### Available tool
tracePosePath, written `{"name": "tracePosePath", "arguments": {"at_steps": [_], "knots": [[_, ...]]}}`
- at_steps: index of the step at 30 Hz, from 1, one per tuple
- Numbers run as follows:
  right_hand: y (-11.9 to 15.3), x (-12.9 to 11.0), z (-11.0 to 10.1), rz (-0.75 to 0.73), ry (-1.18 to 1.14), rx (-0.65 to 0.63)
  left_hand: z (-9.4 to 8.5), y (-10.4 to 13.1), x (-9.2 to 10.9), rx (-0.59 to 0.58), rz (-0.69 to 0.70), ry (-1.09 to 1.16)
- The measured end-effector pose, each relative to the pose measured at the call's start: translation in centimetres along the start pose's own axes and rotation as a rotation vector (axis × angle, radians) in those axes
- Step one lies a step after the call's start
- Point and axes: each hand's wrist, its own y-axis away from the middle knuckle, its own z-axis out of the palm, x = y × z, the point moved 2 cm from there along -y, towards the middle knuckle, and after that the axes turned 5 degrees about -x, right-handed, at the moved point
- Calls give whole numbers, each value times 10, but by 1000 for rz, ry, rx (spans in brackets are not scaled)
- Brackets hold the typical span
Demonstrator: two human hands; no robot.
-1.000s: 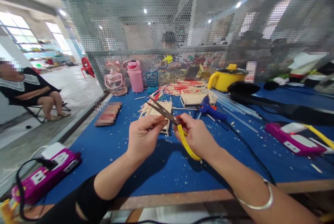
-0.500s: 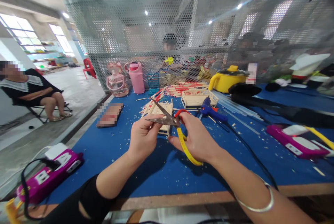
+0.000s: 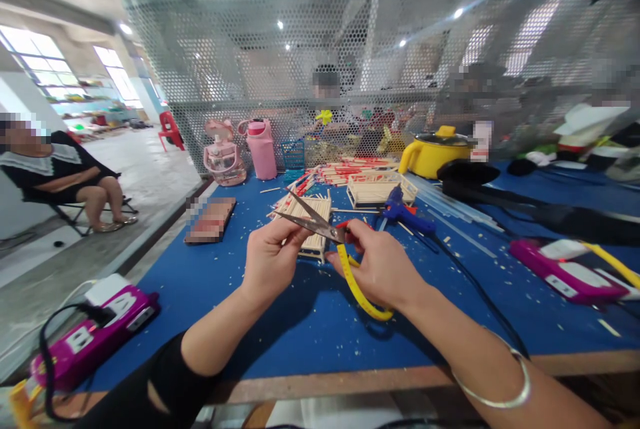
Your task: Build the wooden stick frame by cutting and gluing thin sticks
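In my right hand (image 3: 383, 259) is a pair of scissors (image 3: 334, 232) with red and yellow handles, its blades spread and pointing left. My left hand (image 3: 273, 255) is closed in a pinch beside the lower blade; what lies between its fingertips is too small or hidden to make out. Just beyond and below the blades, a small frame of wooden sticks (image 3: 316, 245) rests on the blue tabletop (image 3: 320, 329), partly covered by my hands and the scissors.
Behind are loose red-tipped sticks (image 3: 350, 167), another stick frame (image 3: 373, 192), a blue glue gun (image 3: 405, 211) and a yellow pot (image 3: 435, 154). Pink bottles (image 3: 262, 152) stand at the back left. Purple power strips (image 3: 97, 332) flank the work area. A person (image 3: 60, 169) sits at left.
The scissors have tilted a little, their blades slightly closer together. My left hand has shifted slightly left, and the yellow handle has swung a little outward.
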Motion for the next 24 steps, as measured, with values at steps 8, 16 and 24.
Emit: {"name": "tracePosePath", "arguments": {"at_steps": [8,16,24], "knots": [[-2,3,12,-24,-191,17,2,-1,7,-21,-8,55],[-1,10,-25,106,-98,190,0,-1,-2,-36,-14,55],[88,54,-69,482,357,-386,2,1,-2,-110,127,-17]]}}
